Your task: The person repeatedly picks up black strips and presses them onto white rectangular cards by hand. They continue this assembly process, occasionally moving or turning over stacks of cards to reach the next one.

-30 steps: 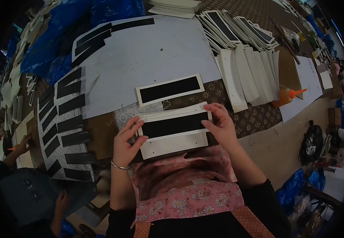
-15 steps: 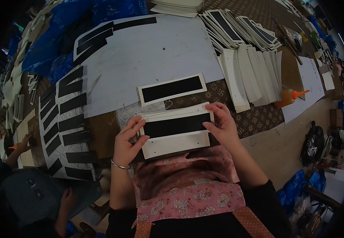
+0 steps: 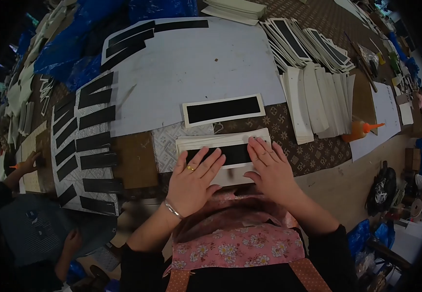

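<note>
Directly before me lies a black strip [image 3: 236, 155] on a white panel, at the front of a small stack of white panels [image 3: 196, 141]. My left hand [image 3: 195, 179] rests flat on the strip's left part, fingers stretched out, a ring and a bracelet on it. Flat on the right end is my right hand [image 3: 272, 168], its fingers extended and slightly spread. Part of the strip and the panel's lower edge are hidden under both hands. Just behind the stack lies another white panel with a black strip on it [image 3: 224, 110].
Rows of black strips [image 3: 94, 141] lie at left, beside a brown board [image 3: 135, 158]. Fanned white panels [image 3: 318, 100] and an orange-tipped glue bottle [image 3: 359, 130] are at right. A large white sheet [image 3: 196, 63] covers the back. Another person's hand [image 3: 28, 162] is far left.
Both hands have gone from holding the panel's ends to lying flat on the black strip. The left hand has moved right and inward. The whole view has shifted slightly.
</note>
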Demonstrator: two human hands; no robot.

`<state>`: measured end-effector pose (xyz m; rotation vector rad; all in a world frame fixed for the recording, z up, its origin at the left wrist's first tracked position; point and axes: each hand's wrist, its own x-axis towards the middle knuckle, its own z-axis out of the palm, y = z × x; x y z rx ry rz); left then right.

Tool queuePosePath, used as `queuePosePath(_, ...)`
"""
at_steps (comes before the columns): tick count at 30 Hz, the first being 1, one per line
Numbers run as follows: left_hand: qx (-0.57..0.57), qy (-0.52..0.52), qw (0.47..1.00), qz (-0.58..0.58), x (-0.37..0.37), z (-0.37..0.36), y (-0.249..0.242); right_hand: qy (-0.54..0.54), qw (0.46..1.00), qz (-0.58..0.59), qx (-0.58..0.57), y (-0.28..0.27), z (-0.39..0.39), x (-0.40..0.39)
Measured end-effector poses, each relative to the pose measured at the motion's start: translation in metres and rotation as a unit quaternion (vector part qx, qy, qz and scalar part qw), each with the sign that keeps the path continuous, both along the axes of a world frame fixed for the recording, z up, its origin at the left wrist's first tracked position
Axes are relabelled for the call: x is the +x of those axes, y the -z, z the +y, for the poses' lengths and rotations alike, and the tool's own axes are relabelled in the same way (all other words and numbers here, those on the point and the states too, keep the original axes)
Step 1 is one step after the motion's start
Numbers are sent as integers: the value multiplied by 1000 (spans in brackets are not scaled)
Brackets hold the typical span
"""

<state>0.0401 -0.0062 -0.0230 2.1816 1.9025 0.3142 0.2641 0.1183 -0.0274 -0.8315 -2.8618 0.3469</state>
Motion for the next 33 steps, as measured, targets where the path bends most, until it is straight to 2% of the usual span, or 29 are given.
queuePosePath(3,-5,-17,1000,13,-19,-10,-8,-10,1000,2,29,2,6,-3)
queuePosePath(5,7,-23,1000,4,-36,-12,-5,-27,1000,11,7,-7,12,-6)
queuePosePath(6,58,-52,988,-137,-48,-9,3,-29,1000,10,7,-13,14,-7)
queuePosePath(7,109,-78,952,-276,-57,-2,10,-37,999,37,-11,-22,18,-8)
queuePosePath(8,110,-77,951,-278,-63,6,13,-44,997,64,-27,-31,23,-9)
queuePosePath(9,120,-170,922,-326,-69,16,16,-43,997,63,-24,-37,30,-11)
queuePosePath(10,128,-261,883,-369,-75,28,18,-1,990,134,-49,-44,37,-13)
queuePosePath(11,130,-261,882,-370,-80,42,22,39,975,205,-75,-47,46,-17)
queuePosePath(12,127,-271,877,-377,-85,58,26,38,975,205,-73,-48,56,-23)
queuePosePath(13,123,-280,872,-382,-89,70,32,64,960,266,-54,-46,69,-30)
queuePosePath(14,124,-280,872,-381,-91,80,39,90,941,326,-35,-44,80,-37)
queuePosePath(16,197,-116,951,-208,-94,96,49,76,936,340,-41,-23,102,-51)
queuePosePath(17,197,-114,951,-208,-98,100,50,63,932,353,-48,-9,112,-56)
queuePosePath(19,107,-50,973,-197,-104,107,48,63,944,315,-78,22,130,-64)
queuePosePath(22,52,-22,989,-135,-111,111,50,53,960,249,-112,35,143,-65)
queuePosePath(26,63,-41,988,-137,-108,107,57,14,979,176,-104,34,145,-60)
queuePosePath(30,67,-48,989,-119,-105,105,53,9,976,184,-114,43,147,-54)
queuePosePath(33,65,-48,990,-119,-105,103,53,40,964,191,-181,43,145,-53)
